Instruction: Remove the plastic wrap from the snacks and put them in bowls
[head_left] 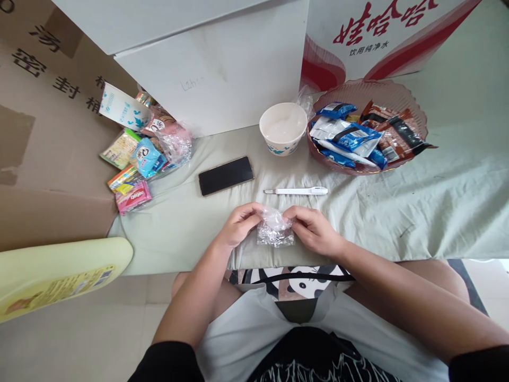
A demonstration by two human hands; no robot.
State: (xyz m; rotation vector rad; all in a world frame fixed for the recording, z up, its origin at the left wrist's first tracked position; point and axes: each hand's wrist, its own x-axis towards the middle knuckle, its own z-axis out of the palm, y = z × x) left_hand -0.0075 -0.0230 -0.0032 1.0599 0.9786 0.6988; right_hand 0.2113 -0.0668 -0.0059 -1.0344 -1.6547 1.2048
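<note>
Close to the table's front edge, a crinkled clear plastic bag (275,233) is stretched between my two hands. My left hand (242,224) pinches its upper left side with thumb and forefinger. On the opposite side, my right hand (312,227) grips the upper right corner the same way. Nothing shows inside the bag, though its glare makes this hard to judge. Just beyond my hands lies a white pen-like knife (296,191) with a thin tip pointing left. A dark-screened phone (226,175) rests flat to its left.
A white paper bowl (283,130) stands beside a pink glass bowl (417,114) of blue and brown snack packets. Snack packs (147,156) and a paper cup (124,107) are at left. White (246,63) and brown cartons (47,159) rise behind; a yellow bottle (63,270) juts in.
</note>
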